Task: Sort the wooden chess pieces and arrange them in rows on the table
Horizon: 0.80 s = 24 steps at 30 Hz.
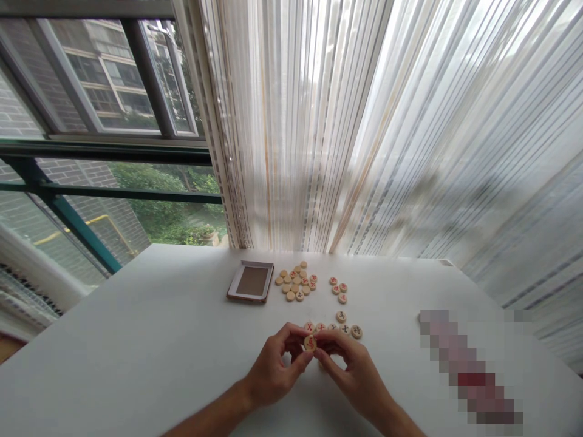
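L hand (276, 367) & R hand (357, 370) seen nearest cam, fingertips meeting. Red-marked disc (310, 343) pinched btwn both, held face to cam over white table (136, 346). Row of discs (356, 331) partly hidden just behind hands; single black-marked disc (341, 317) set beyond it. Four red-marked discs (343, 287) grouped farther back. Loose cluster (296, 290) spread to their left, mostly blank sides shown, next to shallow box (234, 285). Blurred-out item at R can't be ID'd.

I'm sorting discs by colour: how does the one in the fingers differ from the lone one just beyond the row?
The held disc bears a red character, the lone disc a dark one. The held disc is between the left hand and right hand; the lone disc lies face-up on the table. Both are round and pale.
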Each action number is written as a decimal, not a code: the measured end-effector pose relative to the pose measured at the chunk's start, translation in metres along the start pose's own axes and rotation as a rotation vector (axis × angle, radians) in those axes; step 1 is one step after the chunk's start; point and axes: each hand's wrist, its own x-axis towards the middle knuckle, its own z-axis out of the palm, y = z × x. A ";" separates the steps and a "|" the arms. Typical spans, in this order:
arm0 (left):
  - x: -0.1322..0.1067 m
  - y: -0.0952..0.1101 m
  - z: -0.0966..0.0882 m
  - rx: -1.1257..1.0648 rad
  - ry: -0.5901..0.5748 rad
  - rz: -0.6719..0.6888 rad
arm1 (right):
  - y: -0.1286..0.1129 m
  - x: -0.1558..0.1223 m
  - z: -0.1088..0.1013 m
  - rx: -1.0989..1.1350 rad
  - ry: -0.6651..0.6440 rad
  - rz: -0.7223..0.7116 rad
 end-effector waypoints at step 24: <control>0.004 -0.006 0.002 -0.256 -0.075 -0.034 | 0.007 -0.003 0.002 -0.229 -0.010 -0.217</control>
